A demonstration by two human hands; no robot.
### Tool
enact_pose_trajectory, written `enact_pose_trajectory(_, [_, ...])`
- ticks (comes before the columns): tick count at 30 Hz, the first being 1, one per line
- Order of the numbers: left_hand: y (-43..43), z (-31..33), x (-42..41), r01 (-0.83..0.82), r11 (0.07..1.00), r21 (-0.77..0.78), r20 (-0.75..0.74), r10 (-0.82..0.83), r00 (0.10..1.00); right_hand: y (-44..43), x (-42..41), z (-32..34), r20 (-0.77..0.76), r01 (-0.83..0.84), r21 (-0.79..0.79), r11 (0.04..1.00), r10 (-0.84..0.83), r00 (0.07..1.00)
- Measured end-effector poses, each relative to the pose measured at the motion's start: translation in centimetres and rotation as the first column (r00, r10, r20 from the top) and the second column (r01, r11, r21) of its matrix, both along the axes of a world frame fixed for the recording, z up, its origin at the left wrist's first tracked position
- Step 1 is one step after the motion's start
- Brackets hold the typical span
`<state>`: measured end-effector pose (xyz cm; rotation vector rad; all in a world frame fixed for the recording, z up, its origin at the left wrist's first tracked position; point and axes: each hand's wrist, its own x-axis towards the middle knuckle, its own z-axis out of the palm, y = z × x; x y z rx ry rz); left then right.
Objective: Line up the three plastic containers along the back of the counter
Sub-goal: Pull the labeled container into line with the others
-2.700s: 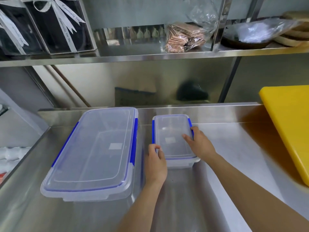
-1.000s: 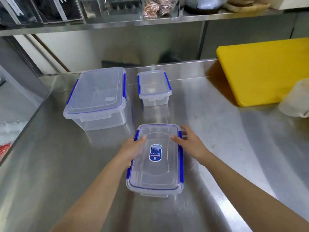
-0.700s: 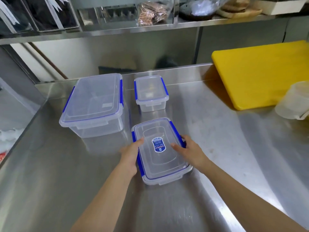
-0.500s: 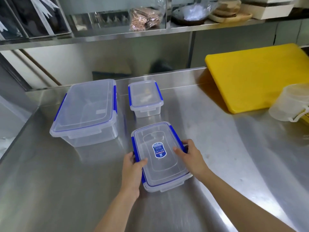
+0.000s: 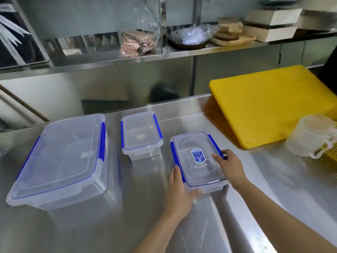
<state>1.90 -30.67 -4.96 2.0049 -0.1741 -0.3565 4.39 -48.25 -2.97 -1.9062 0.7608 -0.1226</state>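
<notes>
Three clear plastic containers with blue lid clips stand on the steel counter [image 5: 127, 207]. The large container [image 5: 60, 157] is at the left, near the back. The small container [image 5: 141, 135] sits to its right by the back edge. The medium container [image 5: 197, 159], with a blue label on its lid, lies right of the small one and a little nearer to me. My left hand [image 5: 179, 191] grips its near left corner. My right hand [image 5: 228, 164] holds its right side, fingers over the lid edge.
A yellow cutting board [image 5: 269, 103] leans at the back right. A translucent tub [image 5: 310, 136] and a yellow basket [image 5: 331, 148] stand at the far right edge. A steel shelf [image 5: 164, 55] above holds bags, trays and boxes.
Both hands have carried the medium container from in front of the small one to the right and back, beside the small container. The camera has turned right and up.
</notes>
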Motion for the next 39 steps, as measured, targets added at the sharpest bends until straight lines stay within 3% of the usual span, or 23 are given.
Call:
enact_pose_trajectory(7, [-2.3, -0.8, 7.3, -0.075, 0.995, 0.065, 0.045, 0.073, 0.996, -1.6, 9.0, -0.3, 0.000, -0.039, -0.060, 0.997, 0.039, 0.999])
enact_pose_trajectory(13, [-3.0, -1.4, 13.3, -0.170, 0.980, 0.105, 0.091, 0.161, 0.983, -1.8, 15.1, -1.0, 0.065, -0.094, -0.011, 0.996, 0.094, 0.993])
enact_pose_trajectory(17, [-3.8, -1.6, 14.4, -0.292, 0.955, 0.051, 0.128, 0.284, 0.950, -1.5, 16.0, -2.2, 0.189, -0.178, 0.098, 0.979, 0.157, 0.969])
enact_pose_trajectory(23, [-5.8, -1.8, 15.1, -0.430, 0.901, -0.054, 0.076, 0.433, 0.898, -2.5, 16.6, -2.8, 0.209, -0.189, 0.085, 0.978, 0.168, 0.963])
enact_pose_trajectory(28, [-9.0, -0.9, 15.0, -0.378, 0.921, -0.088, 0.034, 0.382, 0.923, -5.7, 16.1, -2.1, 0.181, -0.142, -0.036, 0.989, 0.146, 0.972])
enact_pose_trajectory(34, [-13.4, 0.1, 15.0, -0.334, 0.938, -0.087, 0.036, 0.338, 0.940, -9.8, 15.9, -2.0, 0.085, -0.118, -0.326, 0.938, 0.154, 0.984])
enact_pose_trajectory(37, [-14.5, 0.3, 15.2, -0.319, 0.948, -0.017, 0.046, 0.319, 0.947, -10.6, 15.9, -2.4, 0.005, -0.133, -0.447, 0.885, 0.150, 0.989])
enact_pose_trajectory(39, [-14.5, 0.1, 15.3, -0.311, 0.950, -0.003, 0.043, 0.311, 0.949, -10.4, 15.9, -2.4, 0.007, -0.119, -0.622, 0.774, 0.158, 0.987])
